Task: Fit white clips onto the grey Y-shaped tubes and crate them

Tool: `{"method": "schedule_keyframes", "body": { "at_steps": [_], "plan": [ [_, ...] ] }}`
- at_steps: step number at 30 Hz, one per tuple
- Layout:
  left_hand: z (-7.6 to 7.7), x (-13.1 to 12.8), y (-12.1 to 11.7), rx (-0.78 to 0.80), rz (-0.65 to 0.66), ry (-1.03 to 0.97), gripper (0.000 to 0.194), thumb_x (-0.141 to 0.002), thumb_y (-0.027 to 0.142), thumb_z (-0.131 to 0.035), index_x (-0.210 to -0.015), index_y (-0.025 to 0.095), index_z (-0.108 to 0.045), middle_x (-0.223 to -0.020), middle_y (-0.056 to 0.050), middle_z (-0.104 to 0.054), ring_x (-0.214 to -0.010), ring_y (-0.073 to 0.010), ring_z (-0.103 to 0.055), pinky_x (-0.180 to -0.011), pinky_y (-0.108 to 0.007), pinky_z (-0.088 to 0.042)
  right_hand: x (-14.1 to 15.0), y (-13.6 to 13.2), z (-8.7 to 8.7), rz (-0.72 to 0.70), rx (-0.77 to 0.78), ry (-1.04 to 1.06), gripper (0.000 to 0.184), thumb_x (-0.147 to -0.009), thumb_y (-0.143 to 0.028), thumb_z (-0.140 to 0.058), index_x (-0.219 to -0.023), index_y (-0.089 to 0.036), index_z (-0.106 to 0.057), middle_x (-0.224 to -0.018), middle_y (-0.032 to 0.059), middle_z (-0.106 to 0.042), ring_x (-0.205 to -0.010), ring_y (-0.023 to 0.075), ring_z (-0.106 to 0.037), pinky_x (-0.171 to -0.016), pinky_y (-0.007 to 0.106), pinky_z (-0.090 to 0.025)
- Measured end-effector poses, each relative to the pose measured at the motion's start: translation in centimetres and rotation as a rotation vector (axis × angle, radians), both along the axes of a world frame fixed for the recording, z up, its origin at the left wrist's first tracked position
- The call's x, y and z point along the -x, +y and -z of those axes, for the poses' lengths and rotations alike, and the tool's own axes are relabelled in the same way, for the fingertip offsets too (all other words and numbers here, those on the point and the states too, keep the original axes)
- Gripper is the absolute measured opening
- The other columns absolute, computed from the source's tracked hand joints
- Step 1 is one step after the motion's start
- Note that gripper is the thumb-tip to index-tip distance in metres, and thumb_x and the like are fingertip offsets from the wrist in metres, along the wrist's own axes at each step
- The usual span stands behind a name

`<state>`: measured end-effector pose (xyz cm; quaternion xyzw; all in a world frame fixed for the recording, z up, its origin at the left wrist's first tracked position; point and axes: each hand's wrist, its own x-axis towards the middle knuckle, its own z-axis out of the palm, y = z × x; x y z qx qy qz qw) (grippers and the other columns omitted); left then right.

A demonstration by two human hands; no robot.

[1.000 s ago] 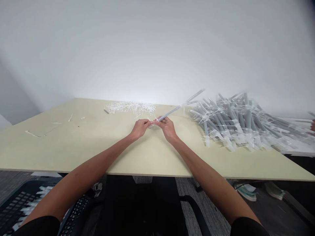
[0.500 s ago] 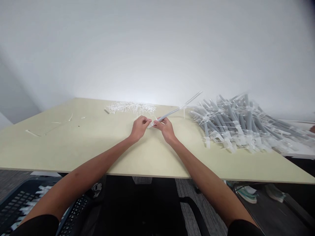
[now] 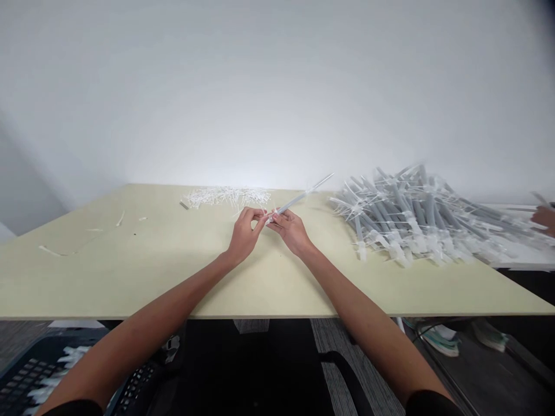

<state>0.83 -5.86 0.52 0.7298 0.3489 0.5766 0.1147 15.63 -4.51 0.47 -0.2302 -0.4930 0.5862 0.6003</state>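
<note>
A thin grey tube point(image 3: 292, 202) with a clear, pale far end slants up to the right over the table. Its lower part is gripped by my right hand point(image 3: 293, 231), fingers wrapped round it near the whitish bottom end. My left hand point(image 3: 245, 236) is closed in a pinch right beside that end, on what looks like a thin white cable tie; the fingertips hide most of it. Both hands meet just above the table, their fingertips almost touching. Behind them lies a loose heap of white cable ties point(image 3: 225, 196).
On the right lies a large pile of grey tubes point(image 3: 403, 214) with white ties and clear ends. Another person's hand point(image 3: 544, 218) shows at the far right edge. Loose strips point(image 3: 52, 251) lie at left on the table point(image 3: 151, 277). A dark basket point(image 3: 26, 370) stands below left.
The view has shifted slightly. The tube's far end has swung a little down and left, and my left fingers have closed in on its lower end. Another person's hand shows more at right.
</note>
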Motion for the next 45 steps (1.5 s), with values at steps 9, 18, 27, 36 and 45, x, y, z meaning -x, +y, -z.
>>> {"method": "schedule_keyframes", "body": {
  "at_steps": [9,18,27,36,45],
  "plan": [
    [-0.5,0.0,-1.2,0.020,0.069,-0.014,0.021,-0.088,0.035,-0.046,-0.100,0.019,-0.054,-0.096,-0.005,-0.054,-0.089,-0.0147,-0.055,-0.084,-0.031,-0.045,-0.7,0.1,-0.7,-0.145,0.016,0.068,0.023,-0.072,-0.026,-0.070,-0.092,-0.018,-0.062,-0.088,0.0021,-0.063,-0.090,0.0161,-0.060,-0.090,0.035,-0.049],
    [-0.6,-0.3,-1.5,0.172,0.069,-0.149,0.027,-0.084,0.038,-0.053,-0.101,0.018,-0.051,-0.089,-0.004,-0.056,-0.084,-0.0145,-0.055,-0.079,-0.029,-0.044,-0.3,-0.6,-1.0,-0.099,0.013,-0.019,0.026,-0.070,-0.032,-0.071,-0.089,-0.018,-0.061,-0.086,0.0027,-0.064,-0.084,0.0154,-0.061,-0.085,0.035,-0.050],
    [-0.6,0.3,-0.7,0.056,-0.004,-0.147,0.018,-0.085,0.034,-0.050,-0.080,0.018,-0.056,-0.083,-0.003,-0.057,-0.081,-0.0150,-0.055,-0.077,-0.030,-0.043,0.0,-0.5,-0.7,0.014,0.029,-0.069,0.026,-0.066,-0.029,-0.074,-0.086,-0.017,-0.060,-0.080,0.0018,-0.061,-0.080,0.0151,-0.060,-0.082,0.037,-0.051],
    [-1.4,-0.3,-2.1,0.273,0.175,-0.308,0.032,-0.088,0.043,-0.043,-0.111,0.020,-0.044,-0.084,-0.002,-0.055,-0.077,-0.0136,-0.054,-0.078,-0.030,-0.042,-0.3,-1.0,-2.2,-0.004,0.023,-0.021,0.024,-0.070,-0.034,-0.071,-0.085,-0.017,-0.063,-0.081,0.0019,-0.060,-0.075,0.0120,-0.057,-0.081,0.031,-0.048],
    [-2.9,-1.9,-3.8,0.556,0.286,-0.351,0.039,-0.086,0.047,-0.045,-0.113,0.018,-0.047,-0.056,0.006,-0.040,-0.049,-0.0094,-0.041,-0.050,-0.024,-0.032,-0.8,-1.6,-3.5,0.198,-0.041,-0.472,0.039,-0.077,-0.053,-0.054,-0.088,-0.017,-0.063,-0.084,0.0071,-0.061,-0.074,0.0177,-0.058,-0.071,0.034,-0.048]
  ]
}}
